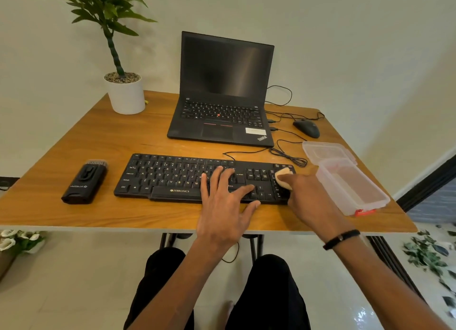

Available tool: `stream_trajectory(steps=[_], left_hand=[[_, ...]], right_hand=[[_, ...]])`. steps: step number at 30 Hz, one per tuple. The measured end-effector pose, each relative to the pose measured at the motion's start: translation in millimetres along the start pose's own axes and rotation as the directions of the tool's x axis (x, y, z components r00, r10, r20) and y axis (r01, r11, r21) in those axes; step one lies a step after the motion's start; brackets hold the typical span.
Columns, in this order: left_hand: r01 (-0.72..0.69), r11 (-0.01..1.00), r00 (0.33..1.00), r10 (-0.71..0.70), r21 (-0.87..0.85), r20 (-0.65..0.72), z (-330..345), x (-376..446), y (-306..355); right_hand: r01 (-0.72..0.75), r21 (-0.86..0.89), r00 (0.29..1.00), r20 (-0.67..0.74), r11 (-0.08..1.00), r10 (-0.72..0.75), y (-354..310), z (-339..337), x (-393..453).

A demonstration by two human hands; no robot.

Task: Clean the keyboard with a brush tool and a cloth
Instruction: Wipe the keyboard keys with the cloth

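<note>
A black Zebronics keyboard (172,176) lies across the middle of the wooden desk (103,137). My left hand (222,206) rests flat on its right-centre keys, fingers spread, holding nothing. My right hand (308,196) presses a small pale cloth (283,175) onto the number pad at the keyboard's right end; my fingers cover most of the cloth. The black brush tool (85,184) lies on the desk left of the keyboard, untouched.
Behind the keyboard stands an open black laptop (222,87). A wired mouse (306,128) and loose cables (288,154) sit at the back right. To the right of my right hand is an open clear plastic box (350,181). A potted plant (125,92) occupies the back left corner.
</note>
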State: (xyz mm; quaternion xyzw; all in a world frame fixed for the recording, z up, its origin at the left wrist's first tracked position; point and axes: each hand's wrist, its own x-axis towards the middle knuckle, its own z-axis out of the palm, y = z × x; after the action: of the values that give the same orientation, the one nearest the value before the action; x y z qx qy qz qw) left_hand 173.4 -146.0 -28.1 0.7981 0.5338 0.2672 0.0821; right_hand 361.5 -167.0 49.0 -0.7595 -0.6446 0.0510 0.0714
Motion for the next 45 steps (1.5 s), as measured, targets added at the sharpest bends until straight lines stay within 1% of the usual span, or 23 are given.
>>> stream_trajectory(steps=[5, 11, 12, 13, 14, 16, 18, 21, 24, 27, 31, 32, 34, 36, 37, 39, 41, 42, 45], left_hand=[[-0.009, 1.0, 1.0, 0.009, -0.005, -0.014, 0.6, -0.6, -0.5], [-0.003, 1.0, 1.0, 0.002, -0.02, -0.019, 1.1, 0.1, -0.9], [-0.001, 1.0, 1.0, 0.001, -0.022, -0.016, 1.1, 0.0, -0.4], [0.0, 1.0, 1.0, 0.0, -0.024, -0.014, 0.7, 0.0, -0.4], [0.001, 1.0, 1.0, -0.001, -0.027, -0.012, 0.0, -0.2, -0.6], [0.006, 0.999, 1.0, -0.006, -0.041, -0.007, -0.9, -0.1, -0.4], [0.014, 0.999, 1.0, -0.014, -0.051, 0.001, -2.1, -0.2, 0.0], [0.013, 0.998, 1.0, -0.013, -0.057, 0.001, -2.6, -0.7, 1.2], [0.008, 0.999, 1.0, -0.009, -0.054, -0.004, -2.6, 0.4, 0.9], [0.013, 0.998, 1.0, -0.013, -0.056, 0.002, -1.8, 0.4, 0.5], [0.006, 0.999, 1.0, -0.007, -0.05, -0.021, 0.1, 0.5, -0.5], [0.005, 0.999, 1.0, -0.006, -0.049, -0.029, 0.4, 0.4, -0.5], [0.005, 0.999, 0.999, -0.006, -0.033, -0.047, 0.9, -1.1, 2.0], [0.006, 1.0, 0.996, -0.004, 0.022, -0.094, 2.3, -3.7, 7.4], [0.009, 0.999, 0.992, -0.003, 0.046, -0.124, 3.7, -4.6, 10.5], [0.027, 0.998, 0.984, -0.016, 0.057, -0.179, 7.2, -6.1, 16.8], [0.059, 0.996, 0.978, -0.042, 0.074, -0.205, 9.9, -6.5, 22.3], [0.075, 0.993, 0.977, -0.057, 0.086, -0.204, 10.6, -6.0, 25.0], [0.113, 0.991, 0.979, -0.097, 0.078, -0.182, 12.3, -3.7, 32.1]], right_hand=[[-0.009, -0.023, 0.998, 0.058, 1.0, 0.01, 2.6, -10.1, -32.1], [-0.019, -0.015, 0.968, 0.249, 1.0, 0.022, 5.4, -55.3, -19.4], [-0.03, -0.019, 0.966, 0.258, 0.999, 0.034, 4.7, -62.6, -16.1], [-0.049, -0.02, 0.972, 0.231, 0.999, 0.052, 3.7, -66.5, -10.7], [-0.079, -0.009, 0.982, 0.172, 0.997, 0.08, 2.0, -66.8, -3.0], [-0.143, 0.016, 0.989, 0.02, 0.99, 0.143, -1.8, -58.2, 15.9], [-0.153, 0.02, 0.987, -0.039, 0.988, 0.154, -6.3, -43.0, 30.4], [-0.179, 0.004, 0.984, -0.013, 0.984, 0.179, -8.0, -25.5, 38.0], [-0.174, -0.053, 0.985, -0.019, 0.983, 0.173, -13.9, -24.0, 29.0], [-0.186, -0.093, 0.982, 0.007, 0.978, 0.188, -15.8, -27.1, 9.5], [-0.133, -0.177, 0.986, 0.072, 0.975, 0.148, -23.1, -25.3, -28.1], [-0.117, -0.168, 0.987, 0.087, 0.979, 0.133, -25.2, -25.6, -35.3], [-0.101, -0.061, 0.986, 0.124, 0.993, 0.108, -27.1, -30.2, -40.6], [-0.062, 0.066, 0.994, 0.096, 0.996, 0.055, -28.1, -34.1, -36.9], [-0.046, 0.091, 0.998, 0.043, 0.995, 0.042, -28.2, -34.8, -33.8], [-0.027, 0.099, 0.995, -0.091, 0.995, 0.036, -27.1, -32.8, -27.0], [-0.027, 0.098, 0.987, -0.156, 0.995, 0.043, -29.3, -27.0, -17.2], [-0.039, 0.077, 0.988, -0.147, 0.996, 0.05, -32.0, -23.2, -11.0], [-0.033, -0.01, 0.998, -0.056, 0.999, 0.033, -41.6, -8.9, 2.5]])
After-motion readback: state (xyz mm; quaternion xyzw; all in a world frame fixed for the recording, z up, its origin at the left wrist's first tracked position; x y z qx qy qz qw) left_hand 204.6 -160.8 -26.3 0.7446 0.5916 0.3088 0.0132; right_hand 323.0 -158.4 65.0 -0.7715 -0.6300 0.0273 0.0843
